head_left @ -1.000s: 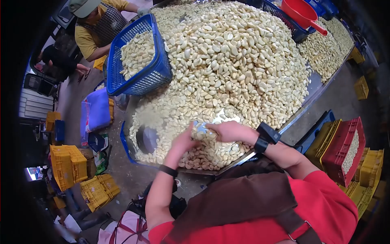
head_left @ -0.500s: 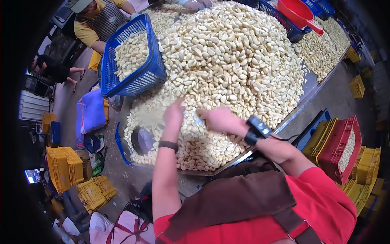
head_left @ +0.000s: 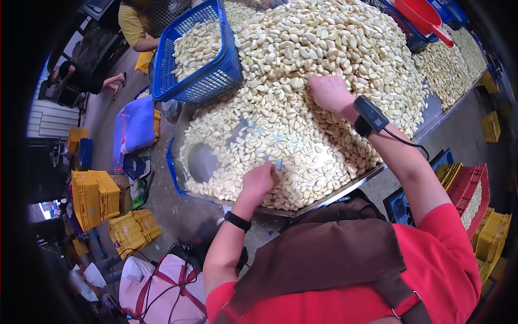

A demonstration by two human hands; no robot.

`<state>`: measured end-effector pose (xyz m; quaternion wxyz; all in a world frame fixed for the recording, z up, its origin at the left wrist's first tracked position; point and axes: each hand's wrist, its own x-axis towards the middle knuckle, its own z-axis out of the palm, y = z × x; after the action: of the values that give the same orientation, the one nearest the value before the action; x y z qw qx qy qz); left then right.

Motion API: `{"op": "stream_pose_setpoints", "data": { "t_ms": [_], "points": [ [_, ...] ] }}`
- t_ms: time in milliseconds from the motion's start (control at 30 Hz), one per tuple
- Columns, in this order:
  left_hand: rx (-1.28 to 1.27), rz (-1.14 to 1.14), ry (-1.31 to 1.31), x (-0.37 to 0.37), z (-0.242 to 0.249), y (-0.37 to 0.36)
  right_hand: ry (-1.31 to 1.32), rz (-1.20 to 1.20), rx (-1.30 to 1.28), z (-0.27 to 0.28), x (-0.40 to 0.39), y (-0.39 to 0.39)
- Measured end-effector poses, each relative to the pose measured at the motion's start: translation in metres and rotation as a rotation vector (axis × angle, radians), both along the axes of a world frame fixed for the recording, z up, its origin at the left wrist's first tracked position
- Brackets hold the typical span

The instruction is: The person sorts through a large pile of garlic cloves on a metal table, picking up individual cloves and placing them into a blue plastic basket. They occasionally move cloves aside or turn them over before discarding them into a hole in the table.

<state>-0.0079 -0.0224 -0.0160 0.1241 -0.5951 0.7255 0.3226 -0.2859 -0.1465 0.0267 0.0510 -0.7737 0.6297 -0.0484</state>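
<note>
A big heap of peeled garlic cloves (head_left: 334, 48) covers the metal table (head_left: 353, 186), thinner toward the near left. My left hand (head_left: 259, 181) rests low over the cloves near the table's front edge, fingers curled inward; what they hold, if anything, is hidden. Farther up, my right hand (head_left: 330, 93) is against the slope of the heap, its fingers bent down among the cloves. Its fingertips are out of sight. A round opening (head_left: 203, 162) in the table lies left of my left hand, with cloves around it.
A blue basket (head_left: 208, 81) of cloves stands at the table's left side. A red scoop (head_left: 423, 19) lies at the far right. A person in a yellow sleeve (head_left: 134, 27) stands behind the basket. Yellow crates (head_left: 94, 200) and a red crate (head_left: 472, 186) stand on the floor.
My hands have moved apart: the right went up and right onto the heap, the left came down toward the front edge. More bare metal shows between the cloves. The view has shifted.
</note>
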Motion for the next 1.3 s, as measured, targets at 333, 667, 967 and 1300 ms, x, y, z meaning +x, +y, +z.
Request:
{"op": "stream_pose_setpoints", "data": {
  "t_ms": [333,667,967,1300],
  "points": [
    [-0.285,0.268,-0.021,0.017,0.010,-0.053,-0.067,-0.008,0.204,-0.041,0.037,0.046],
    [-0.492,0.539,0.073,0.037,-0.046,-0.110,-1.207,-0.146,0.689,-0.034,0.029,0.105],
    [-0.335,0.145,0.310,0.007,-0.006,-0.066,-1.660,-0.319,0.960,-0.047,0.022,0.119],
    [-0.221,-0.104,0.406,-0.087,0.021,-0.017,-1.248,-0.172,0.499,-0.029,0.029,0.124]
  ]
}}
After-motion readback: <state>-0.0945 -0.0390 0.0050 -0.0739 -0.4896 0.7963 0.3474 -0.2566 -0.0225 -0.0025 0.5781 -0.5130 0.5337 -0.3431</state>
